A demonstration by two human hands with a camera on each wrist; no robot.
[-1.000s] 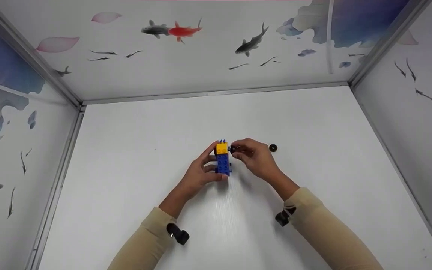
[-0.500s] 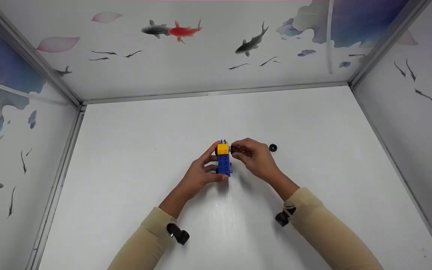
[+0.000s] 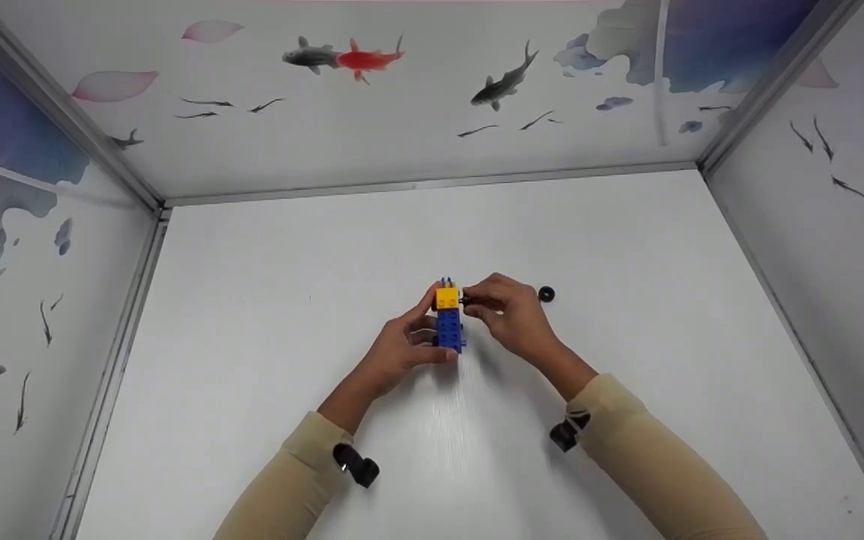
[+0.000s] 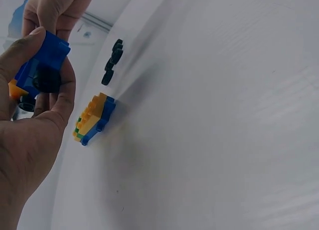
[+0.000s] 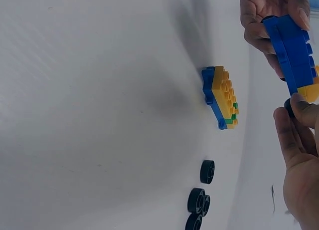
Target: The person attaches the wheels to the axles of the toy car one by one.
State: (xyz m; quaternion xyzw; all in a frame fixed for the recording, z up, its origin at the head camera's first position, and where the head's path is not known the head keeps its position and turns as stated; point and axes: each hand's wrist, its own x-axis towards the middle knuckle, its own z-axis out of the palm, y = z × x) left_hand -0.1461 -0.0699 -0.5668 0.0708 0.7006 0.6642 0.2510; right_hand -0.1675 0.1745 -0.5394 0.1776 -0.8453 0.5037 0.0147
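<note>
My left hand (image 3: 394, 352) grips a small toy brick car (image 3: 448, 330), its thumb at the near end and fingers along the left side. The body is blue with a yellow brick (image 3: 447, 298) on the far end. Between thumb and fingers, my right hand (image 3: 511, 311) pinches a black wheel (image 5: 289, 107) at the right side of that yellow end. In the head view the fingers largely cover this wheel. Other black wheels, such as one wheel (image 4: 47, 79), sit on the car's left side, seen in the left wrist view.
A loose black wheel (image 3: 547, 294) lies just right of my right hand. Both wrist views show a second brick car (image 5: 222, 98), yellow, green and blue, on the white table (image 3: 289, 262). Several loose wheels (image 5: 207, 171) lie beside it. Printed panels enclose the table.
The car has shifted very slightly right, toward the right hand. The pinched wheel shows less between the fingers. Both hands otherwise keep their grip and place.
</note>
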